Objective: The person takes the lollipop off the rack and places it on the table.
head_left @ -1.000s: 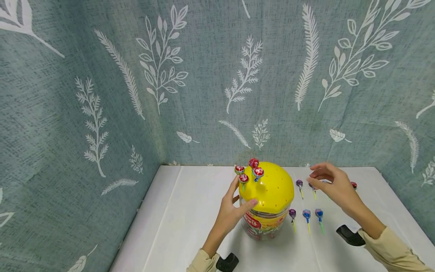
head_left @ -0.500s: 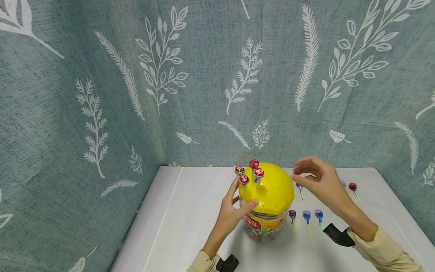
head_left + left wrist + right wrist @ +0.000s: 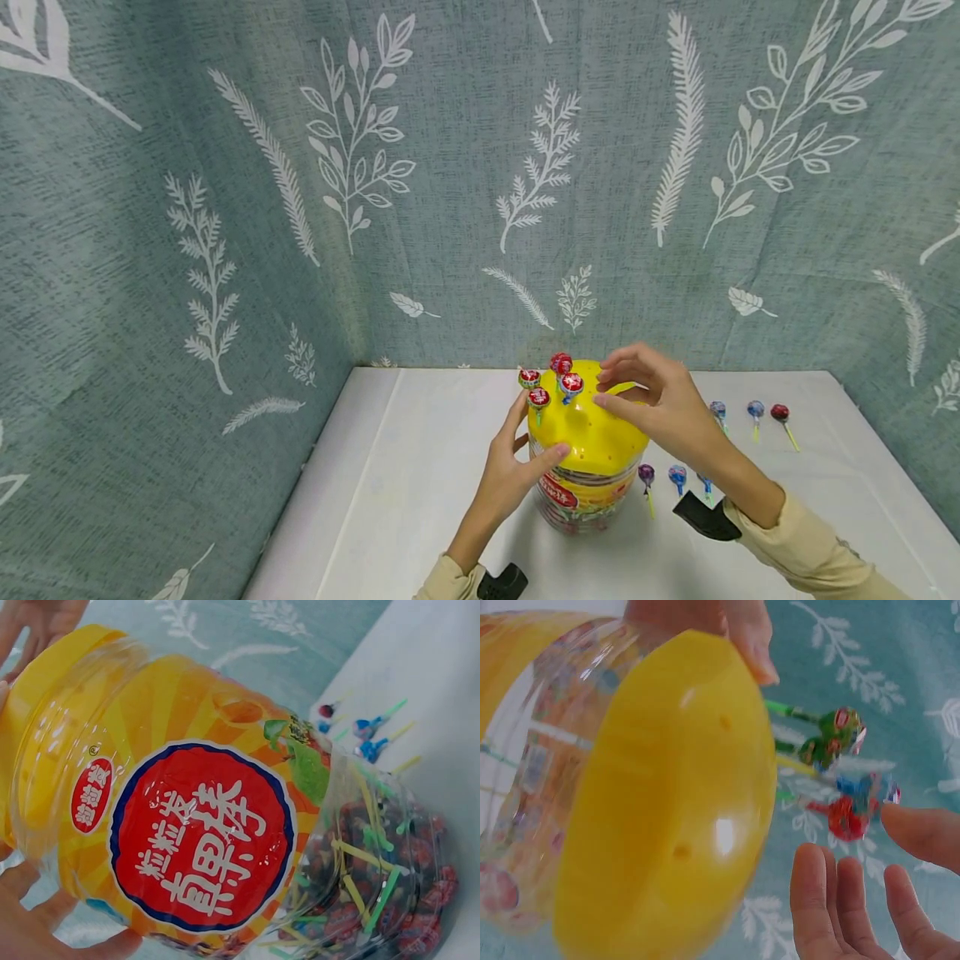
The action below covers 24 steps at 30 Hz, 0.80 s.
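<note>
A clear plastic jar with a yellow lid stands upright on the table. Several wrapped lollipops stick up from holes on the lid's left side. My left hand holds the jar at its top, thumb on the lid's near edge and fingers around the far left side. Over the right part of the lid hovers my right hand, fingers loosely bent, nothing between them. In the right wrist view its fingertips are near a red lollipop. More lollipops fill the jar's lower part.
On the white table, right of the jar, lie several loose lollipops, including a red one and a purple one. The right forearm hides some of them. A green leaf-patterned cloth hangs behind and at the sides.
My right hand has moved left from above the loose lollipops to over the lid, uncovering blue and red ones at the back. The left hand and jar have stayed in place.
</note>
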### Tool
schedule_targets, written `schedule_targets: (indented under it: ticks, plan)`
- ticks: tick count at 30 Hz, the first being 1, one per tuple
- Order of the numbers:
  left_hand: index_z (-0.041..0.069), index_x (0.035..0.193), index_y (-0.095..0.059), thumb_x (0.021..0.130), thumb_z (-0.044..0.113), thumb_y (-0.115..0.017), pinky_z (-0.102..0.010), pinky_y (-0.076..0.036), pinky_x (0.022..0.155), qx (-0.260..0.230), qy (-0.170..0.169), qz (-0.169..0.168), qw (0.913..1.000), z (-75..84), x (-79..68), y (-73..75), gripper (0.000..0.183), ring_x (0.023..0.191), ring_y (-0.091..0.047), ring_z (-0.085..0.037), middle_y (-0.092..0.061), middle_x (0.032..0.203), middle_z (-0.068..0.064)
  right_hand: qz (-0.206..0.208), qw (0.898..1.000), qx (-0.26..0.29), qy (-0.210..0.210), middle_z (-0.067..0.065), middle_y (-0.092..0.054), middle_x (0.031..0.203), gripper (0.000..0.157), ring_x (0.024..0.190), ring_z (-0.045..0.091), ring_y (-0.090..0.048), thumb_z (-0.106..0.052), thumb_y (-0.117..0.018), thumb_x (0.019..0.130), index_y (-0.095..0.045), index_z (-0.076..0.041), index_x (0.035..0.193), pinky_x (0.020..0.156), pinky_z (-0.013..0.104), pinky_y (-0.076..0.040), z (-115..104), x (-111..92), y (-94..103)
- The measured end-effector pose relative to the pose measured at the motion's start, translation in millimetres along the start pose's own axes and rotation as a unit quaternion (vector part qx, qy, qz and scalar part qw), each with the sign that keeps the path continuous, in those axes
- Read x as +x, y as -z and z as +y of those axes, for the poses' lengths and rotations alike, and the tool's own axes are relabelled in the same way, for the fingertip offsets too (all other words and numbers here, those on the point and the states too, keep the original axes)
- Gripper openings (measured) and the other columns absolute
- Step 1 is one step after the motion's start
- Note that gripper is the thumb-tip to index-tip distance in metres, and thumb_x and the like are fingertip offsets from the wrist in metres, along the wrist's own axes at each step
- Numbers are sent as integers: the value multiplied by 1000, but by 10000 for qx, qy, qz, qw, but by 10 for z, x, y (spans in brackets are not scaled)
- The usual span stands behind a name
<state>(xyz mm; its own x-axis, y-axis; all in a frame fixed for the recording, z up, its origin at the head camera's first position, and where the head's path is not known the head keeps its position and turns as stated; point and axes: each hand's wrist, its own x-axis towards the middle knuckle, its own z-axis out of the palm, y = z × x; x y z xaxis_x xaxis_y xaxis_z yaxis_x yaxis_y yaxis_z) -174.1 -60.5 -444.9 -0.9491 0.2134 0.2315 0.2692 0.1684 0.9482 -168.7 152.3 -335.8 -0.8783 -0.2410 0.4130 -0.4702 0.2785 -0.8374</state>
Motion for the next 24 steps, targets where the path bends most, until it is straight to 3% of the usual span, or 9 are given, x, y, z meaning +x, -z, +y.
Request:
schedule_targets:
  ticks: [12,24]
  plan:
    - [23,151,-22,84,43,-68,-49,-37,101,61,-9,-6,10000,5,-6,23,83,134,-33,-18,-34,149,4,-229,9992,262,205,7,-62,104,34,95,20,-62,2,-71,81,-56,-7,110,81,28,-53,-31,107,-322]
    - [24,151,-23,84,43,-68,-48,-36,102,9,-26,-15,10000,1,8,12,83,135,-32,-18,-33,149,5,-228,9990,224,327,15,-64,109,34,89,21,-65,10,-65,82,-56,-9,109,77,28,-54,30,144,-386]
